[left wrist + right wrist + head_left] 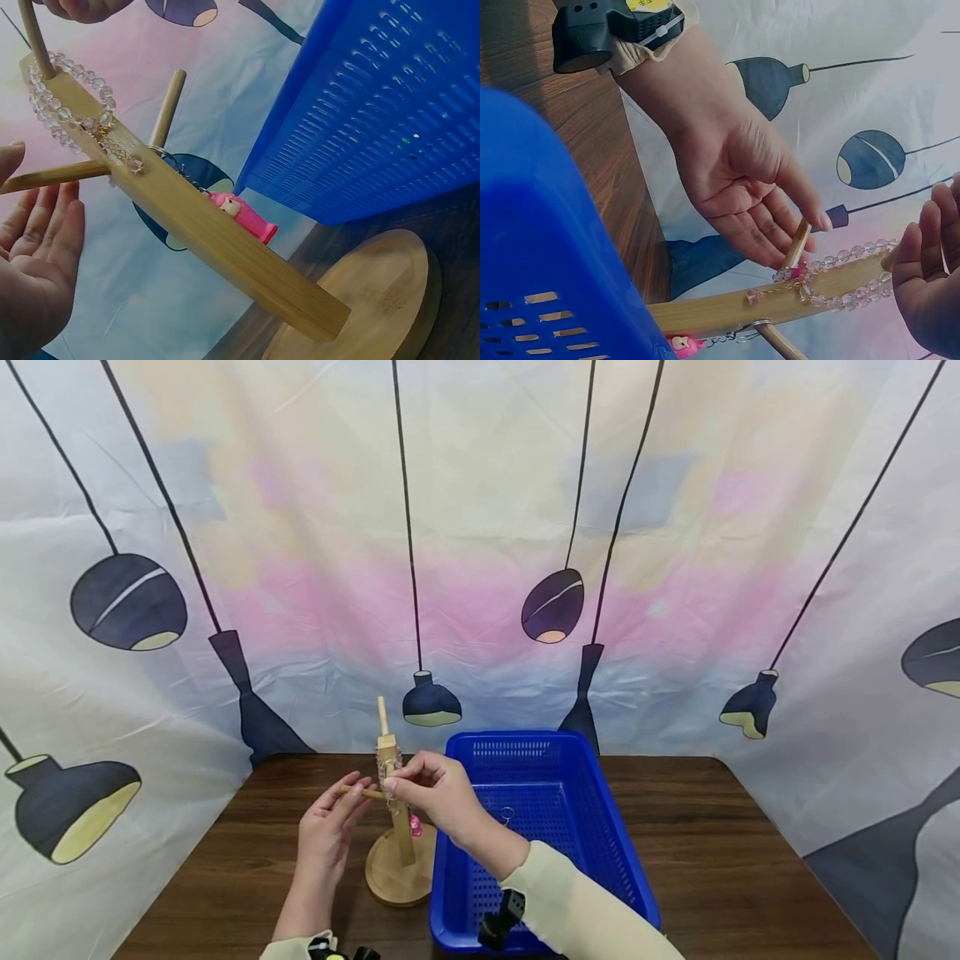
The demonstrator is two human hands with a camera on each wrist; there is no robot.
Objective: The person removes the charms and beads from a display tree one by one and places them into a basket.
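A wooden peg stand (401, 827) rises from a round base. Clear, pinkish beads form a bracelet (51, 124) that hangs over an upper peg (37, 37). My left hand (326, 831) is around a lower peg (60, 176), its thumb on one side and its fairly straight fingers on the other. At the upper peg's end is my right hand (442, 793), thumb and index finger close together beside the beads; I cannot tell whether they pinch anything. A pink figure keychain (244, 216) hangs by a metal ring from another peg (169, 109).
A blue perforated basket (607, 827) stands right beside the stand, partly under my right forearm. Inside it lies a small metal ring (507, 814). Both are on a dark wooden table (720, 860), with a lamp-patterned cloth (487, 510) hanging behind.
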